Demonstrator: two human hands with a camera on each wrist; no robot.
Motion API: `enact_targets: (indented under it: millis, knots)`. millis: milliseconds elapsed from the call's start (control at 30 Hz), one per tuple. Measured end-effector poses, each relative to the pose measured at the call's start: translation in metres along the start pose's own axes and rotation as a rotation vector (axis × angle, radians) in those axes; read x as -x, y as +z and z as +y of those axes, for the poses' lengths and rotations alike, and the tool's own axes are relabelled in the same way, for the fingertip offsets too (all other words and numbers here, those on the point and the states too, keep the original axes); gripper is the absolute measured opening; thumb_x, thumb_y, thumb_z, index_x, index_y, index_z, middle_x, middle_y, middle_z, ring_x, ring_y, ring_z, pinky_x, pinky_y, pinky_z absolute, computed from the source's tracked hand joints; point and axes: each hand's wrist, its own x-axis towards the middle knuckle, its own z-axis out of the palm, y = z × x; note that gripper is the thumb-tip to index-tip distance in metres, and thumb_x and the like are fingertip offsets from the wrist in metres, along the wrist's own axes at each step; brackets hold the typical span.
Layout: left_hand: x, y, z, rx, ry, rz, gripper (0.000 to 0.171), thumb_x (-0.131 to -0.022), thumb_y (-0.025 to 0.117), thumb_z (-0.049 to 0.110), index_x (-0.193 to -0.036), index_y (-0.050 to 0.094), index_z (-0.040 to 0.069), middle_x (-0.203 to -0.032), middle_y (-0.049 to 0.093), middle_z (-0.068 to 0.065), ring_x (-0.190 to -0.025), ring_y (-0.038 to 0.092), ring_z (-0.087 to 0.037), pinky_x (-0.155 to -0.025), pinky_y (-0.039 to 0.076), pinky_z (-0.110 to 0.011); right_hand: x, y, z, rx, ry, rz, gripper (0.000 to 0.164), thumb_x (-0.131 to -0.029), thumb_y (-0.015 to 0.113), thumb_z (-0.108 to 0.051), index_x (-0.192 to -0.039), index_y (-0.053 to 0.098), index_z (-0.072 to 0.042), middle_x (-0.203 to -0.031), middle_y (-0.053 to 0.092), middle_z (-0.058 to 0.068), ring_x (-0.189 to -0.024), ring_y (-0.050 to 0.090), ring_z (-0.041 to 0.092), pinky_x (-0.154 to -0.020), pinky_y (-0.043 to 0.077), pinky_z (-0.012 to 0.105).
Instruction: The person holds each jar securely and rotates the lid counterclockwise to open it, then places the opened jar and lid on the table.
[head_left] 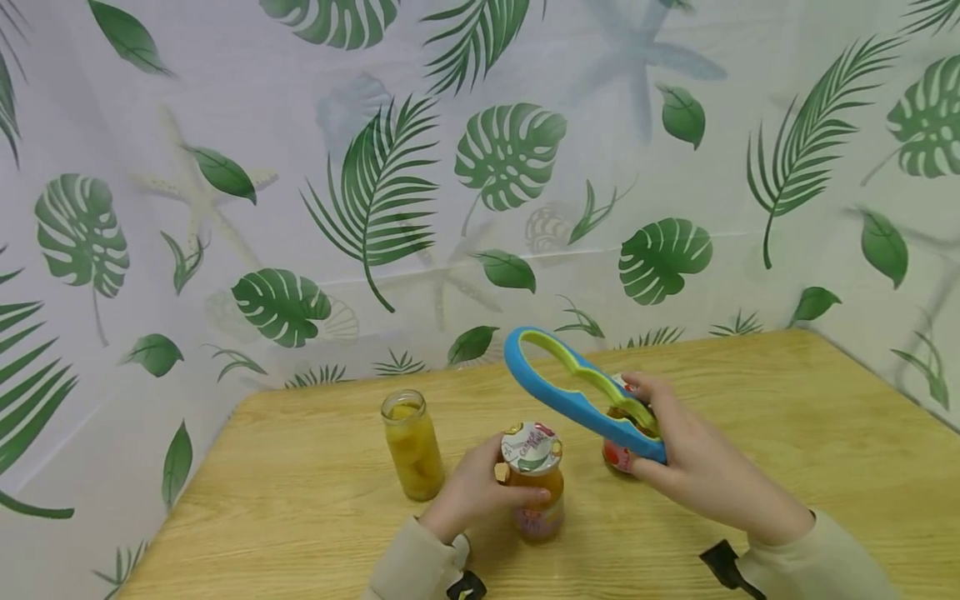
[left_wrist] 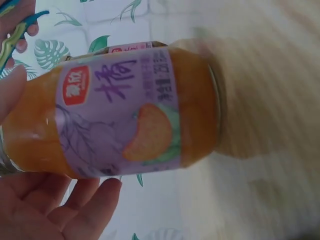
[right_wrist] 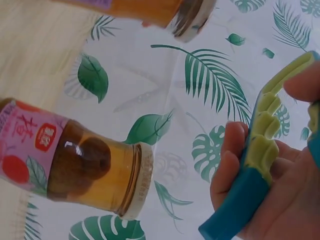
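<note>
In the head view my left hand (head_left: pixel 472 487) grips a glass jar of orange fruit (head_left: pixel 542 518) by its side, upright on the table. The lid is white with a coloured print, and the left wrist view shows a purple label (left_wrist: pixel 117 117) with a mandarin segment. My right hand (head_left: pixel 701 462) holds a blue and green jar opener (head_left: pixel 588 418), a looped tool with scalloped inner edges, raised to the right of that jar. Behind the opener stands a pink-labelled jar (head_left: pixel 619 458), partly hidden; its lid and dark fruit (right_wrist: pixel 82 165) show in the right wrist view.
A lidless glass jar of yellow fruit (head_left: pixel 415 454) stands to the left of my left hand. The wooden table (head_left: pixel 292 492) ends at a leaf-printed cloth (head_left: pixel 420 225) hanging behind it. Black straps (head_left: pixel 723 560) show near both sleeves.
</note>
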Motion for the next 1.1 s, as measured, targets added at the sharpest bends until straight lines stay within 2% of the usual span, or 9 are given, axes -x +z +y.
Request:
enact_targets:
  millis: [167, 367, 567, 667, 867, 1100]
  knots:
    - [0.009, -0.003, -0.001, 0.032, 0.014, -0.062, 0.05, -0.075, 0.072, 0.023, -0.118, 0.049, 0.015, -0.111, 0.054, 0.007, -0.104, 0.048, -0.014, -0.085, 0.04, -0.034, 0.0, 0.001, -0.002, 0.073, -0.051, -0.014, 0.07, -0.07, 0.069, -0.004, -0.128, 0.031, -0.001, -0.099, 0.058, 0.002, -0.079, 0.055, 0.01, -0.065, 0.047, 0.03]
    - [0.009, -0.002, -0.005, 0.127, 0.093, -0.158, 0.057, -0.08, 0.066, 0.014, -0.127, 0.034, 0.017, -0.122, 0.046, 0.004, -0.117, 0.038, -0.016, -0.097, 0.027, -0.04, -0.001, 0.003, -0.005, 0.215, -0.075, -0.069, 0.064, -0.059, 0.068, -0.004, -0.117, 0.042, -0.003, -0.088, 0.052, -0.008, -0.07, 0.048, 0.004, -0.058, 0.044, 0.026]
    - [0.011, 0.0, -0.007, 0.118, 0.071, -0.128, 0.054, -0.076, 0.07, 0.012, -0.123, 0.042, 0.017, -0.119, 0.049, 0.005, -0.113, 0.042, -0.014, -0.096, 0.03, -0.036, -0.001, 0.007, -0.006, 0.28, -0.047, -0.131, 0.061, -0.061, 0.07, -0.01, -0.115, 0.044, -0.002, -0.088, 0.053, -0.003, -0.063, 0.046, 0.005, -0.053, 0.043, 0.023]
    - [0.013, 0.001, -0.007, 0.108, 0.052, -0.121, 0.052, -0.075, 0.072, 0.016, -0.12, 0.047, 0.019, -0.118, 0.05, 0.006, -0.111, 0.043, -0.012, -0.094, 0.033, -0.032, -0.001, 0.008, -0.005, 0.288, -0.027, -0.169, 0.062, -0.061, 0.07, -0.011, -0.116, 0.044, -0.002, -0.092, 0.054, 0.0, -0.063, 0.046, 0.005, -0.053, 0.043, 0.023]
    - [0.015, 0.001, -0.007, 0.092, 0.061, -0.112, 0.051, -0.074, 0.072, 0.016, -0.119, 0.048, 0.017, -0.117, 0.05, 0.006, -0.11, 0.043, -0.011, -0.094, 0.033, -0.031, -0.002, 0.011, -0.002, 0.308, -0.005, -0.221, 0.063, -0.061, 0.069, -0.011, -0.119, 0.044, -0.002, -0.103, 0.054, 0.006, -0.065, 0.048, 0.006, -0.054, 0.043, 0.024]
    - [0.016, 0.001, -0.007, 0.154, 0.055, -0.115, 0.052, -0.073, 0.073, 0.012, -0.118, 0.05, 0.014, -0.111, 0.054, 0.006, -0.105, 0.048, -0.01, -0.092, 0.035, -0.029, -0.001, 0.016, 0.0, 0.334, -0.009, -0.252, 0.068, -0.057, 0.069, -0.011, -0.121, 0.047, -0.001, -0.105, 0.053, 0.004, -0.067, 0.049, 0.008, -0.056, 0.043, 0.027]
